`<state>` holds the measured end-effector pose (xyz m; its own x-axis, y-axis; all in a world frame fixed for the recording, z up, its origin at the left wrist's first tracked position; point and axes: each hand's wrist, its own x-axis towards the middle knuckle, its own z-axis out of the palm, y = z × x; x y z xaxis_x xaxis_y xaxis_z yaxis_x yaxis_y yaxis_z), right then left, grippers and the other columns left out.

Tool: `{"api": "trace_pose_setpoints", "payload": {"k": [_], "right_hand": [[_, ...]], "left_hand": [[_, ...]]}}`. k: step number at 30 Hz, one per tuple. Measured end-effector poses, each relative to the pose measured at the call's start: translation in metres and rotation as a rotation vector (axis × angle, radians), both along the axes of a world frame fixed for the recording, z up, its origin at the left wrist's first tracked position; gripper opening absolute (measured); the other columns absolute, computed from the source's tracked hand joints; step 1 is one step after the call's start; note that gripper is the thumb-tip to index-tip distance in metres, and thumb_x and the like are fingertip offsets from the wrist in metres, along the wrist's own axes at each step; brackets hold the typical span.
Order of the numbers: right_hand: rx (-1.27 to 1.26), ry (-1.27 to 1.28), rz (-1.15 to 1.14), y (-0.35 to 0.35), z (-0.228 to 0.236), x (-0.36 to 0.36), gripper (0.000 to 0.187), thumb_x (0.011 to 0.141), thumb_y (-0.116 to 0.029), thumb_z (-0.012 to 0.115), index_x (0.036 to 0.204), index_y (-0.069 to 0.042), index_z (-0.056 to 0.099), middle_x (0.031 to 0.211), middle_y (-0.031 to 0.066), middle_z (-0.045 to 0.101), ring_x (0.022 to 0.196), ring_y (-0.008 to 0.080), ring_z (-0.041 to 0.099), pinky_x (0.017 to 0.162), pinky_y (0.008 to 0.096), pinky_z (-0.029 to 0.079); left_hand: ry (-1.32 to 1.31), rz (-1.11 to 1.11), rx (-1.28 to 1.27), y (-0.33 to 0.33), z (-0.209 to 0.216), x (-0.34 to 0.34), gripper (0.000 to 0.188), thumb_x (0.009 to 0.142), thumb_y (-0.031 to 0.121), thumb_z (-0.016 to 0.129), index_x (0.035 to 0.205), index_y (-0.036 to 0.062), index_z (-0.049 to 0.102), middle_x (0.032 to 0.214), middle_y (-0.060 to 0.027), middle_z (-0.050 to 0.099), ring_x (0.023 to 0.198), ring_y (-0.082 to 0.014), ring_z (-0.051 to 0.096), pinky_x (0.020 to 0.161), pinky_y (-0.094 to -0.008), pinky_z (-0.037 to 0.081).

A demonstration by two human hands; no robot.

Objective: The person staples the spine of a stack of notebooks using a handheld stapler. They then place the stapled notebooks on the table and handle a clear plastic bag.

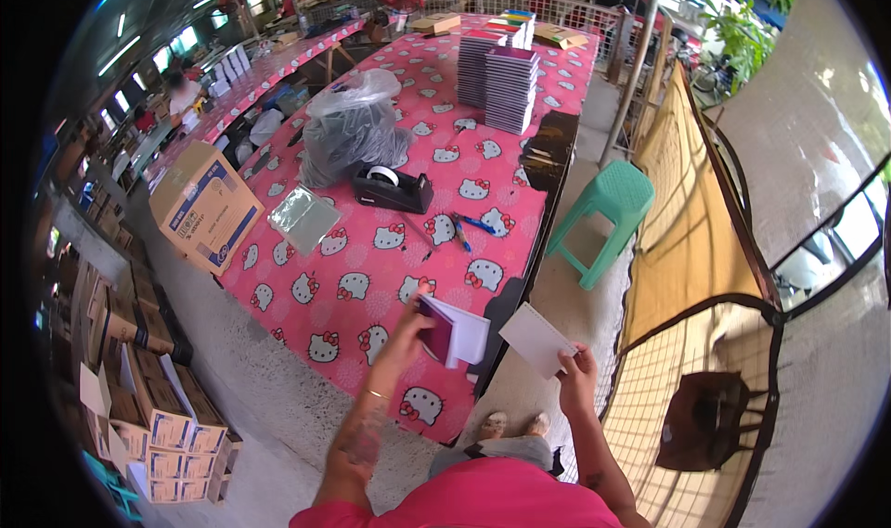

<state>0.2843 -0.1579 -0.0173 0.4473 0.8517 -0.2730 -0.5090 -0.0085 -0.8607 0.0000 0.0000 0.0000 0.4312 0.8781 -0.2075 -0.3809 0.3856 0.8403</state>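
My left hand [409,333] is closed on a small purple-covered notebook [438,336] that hangs partly open over the near right corner of the table, its white pages fanned to the right. Between the thumb and fingers of my right hand [577,368] is a white rectangular sheet or pad [535,339], held out past the table's edge; its thickness I cannot make out. The two things are apart. Ahead of my left hand, blue pens or cutters [463,232] lie on the pink patterned tablecloth [353,287].
A black tape dispenser [393,190], clear plastic sleeves [304,219] and a grey plastic bag [353,129] sit mid-table. Tall notebook stacks [510,92] stand at the far right. A cardboard box [205,206] is at the left edge, a green stool [608,212] to the right.
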Motion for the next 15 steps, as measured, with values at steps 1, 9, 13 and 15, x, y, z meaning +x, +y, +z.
{"api": "trace_pose_setpoints", "payload": {"k": [1,9,13,15], "right_hand": [[0.004,0.012,0.019,0.011,-0.004,-0.003,0.016,0.092,-0.009,0.061,0.107,-0.010,0.054,0.101,0.0013,0.064,0.093,0.0125,0.062,0.076,0.0306,0.052],[0.257,0.284,0.381,0.103,0.017,0.077,0.024,0.095,-0.006,0.053,0.119,-0.006,0.051,0.111,0.0040,0.060,0.100,0.0123,0.059,0.085,0.0308,0.049],[0.273,0.117,0.443,0.132,0.056,0.112,0.035,0.094,-0.009,0.058,0.127,-0.003,0.048,0.116,0.0066,0.058,0.106,0.0139,0.056,0.093,0.0301,0.044],[0.284,-0.161,0.475,0.150,0.062,0.134,0.039,0.094,-0.011,0.061,0.129,-0.001,0.047,0.115,0.0070,0.058,0.107,0.0144,0.054,0.096,0.0299,0.042]], "left_hand": [[-0.086,0.021,-0.006,-0.008,-0.001,0.019,0.080,0.076,0.007,0.061,0.149,0.0086,0.029,0.134,-0.0062,0.042,0.123,-0.0170,0.040,0.109,-0.0347,0.031],[0.209,0.130,0.340,0.034,-0.012,0.206,0.084,0.077,0.010,0.068,0.150,0.0100,0.026,0.140,-0.0133,0.031,0.129,-0.0246,0.034,0.109,-0.0354,0.031],[0.324,0.231,0.497,0.060,0.021,0.248,0.085,0.077,0.013,0.070,0.149,0.0085,0.026,0.133,-0.0140,0.035,0.120,-0.0247,0.038,0.104,-0.0375,0.034],[0.503,0.294,0.598,0.072,0.031,0.268,0.083,0.079,0.019,0.073,0.147,0.0051,0.028,0.131,-0.0167,0.037,0.115,-0.0259,0.040,0.102,-0.0392,0.035]]}}
